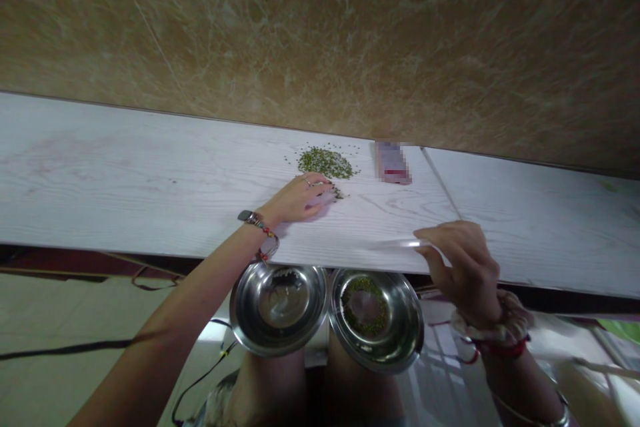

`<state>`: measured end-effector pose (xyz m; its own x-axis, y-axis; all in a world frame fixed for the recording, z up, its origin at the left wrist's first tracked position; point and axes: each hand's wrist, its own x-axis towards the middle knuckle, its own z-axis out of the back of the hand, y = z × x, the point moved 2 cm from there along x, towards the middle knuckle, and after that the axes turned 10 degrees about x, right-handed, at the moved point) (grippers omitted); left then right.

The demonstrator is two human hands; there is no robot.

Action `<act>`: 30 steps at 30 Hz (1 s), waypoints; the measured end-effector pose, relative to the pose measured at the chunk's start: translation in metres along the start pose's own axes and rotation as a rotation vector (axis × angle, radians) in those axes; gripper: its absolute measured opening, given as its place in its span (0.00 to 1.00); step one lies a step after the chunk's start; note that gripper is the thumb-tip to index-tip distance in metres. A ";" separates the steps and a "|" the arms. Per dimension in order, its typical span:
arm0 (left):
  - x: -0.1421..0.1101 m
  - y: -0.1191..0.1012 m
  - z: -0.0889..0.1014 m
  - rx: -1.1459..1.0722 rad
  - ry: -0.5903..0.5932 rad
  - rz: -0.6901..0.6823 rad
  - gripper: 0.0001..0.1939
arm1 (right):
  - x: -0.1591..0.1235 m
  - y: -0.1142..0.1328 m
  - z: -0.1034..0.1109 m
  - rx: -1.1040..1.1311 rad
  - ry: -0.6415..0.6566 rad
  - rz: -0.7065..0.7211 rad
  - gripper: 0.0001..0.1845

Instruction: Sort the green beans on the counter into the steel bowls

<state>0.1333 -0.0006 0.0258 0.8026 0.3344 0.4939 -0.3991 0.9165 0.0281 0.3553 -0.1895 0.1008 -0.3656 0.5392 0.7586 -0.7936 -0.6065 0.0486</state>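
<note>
A small heap of green beans (325,162) lies on the white wooden table (125,173), close to its far edge. My left hand (300,199) rests palm down just in front of the heap, its fingers curled over a few beans. My right hand (463,267) is at the table's near edge, pinching a thin clear plastic strip (400,244) that lies flat on the top. Two steel bowls sit on my lap below the edge: the left bowl (278,307) looks almost bare, the right bowl (376,320) holds a ring of green beans.
A small pink and white packet (393,162) lies to the right of the heap. A seam (440,180) crosses the tabletop there. Behind the table is a brown marbled wall (320,33). Black cables (75,349) run across the floor at the left.
</note>
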 end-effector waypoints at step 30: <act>-0.004 0.009 -0.008 -0.012 0.034 0.183 0.15 | 0.007 -0.066 -0.084 -0.147 -0.168 0.067 0.05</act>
<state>0.1303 0.0079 0.0172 0.7319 0.5028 0.4599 -0.5345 0.8422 -0.0703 0.3644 -0.0971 0.0484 -0.3442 0.3884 0.8548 -0.8370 -0.5394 -0.0919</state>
